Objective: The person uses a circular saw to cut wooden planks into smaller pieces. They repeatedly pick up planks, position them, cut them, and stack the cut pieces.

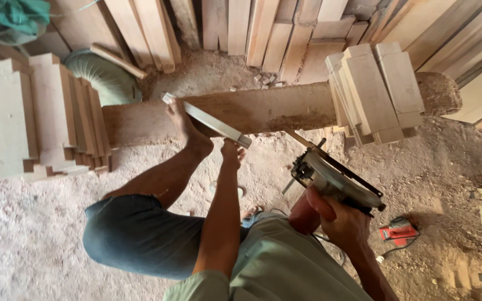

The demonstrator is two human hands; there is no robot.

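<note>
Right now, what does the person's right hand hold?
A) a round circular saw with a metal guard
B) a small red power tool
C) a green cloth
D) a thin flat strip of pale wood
A: the right hand grips the round circular saw with a metal guard, while the small red power tool lies on the sawdust floor.

Gray wooden strip (pixel 207 120) lies diagonally; circular saw (pixel 336 181) tilted.
</note>
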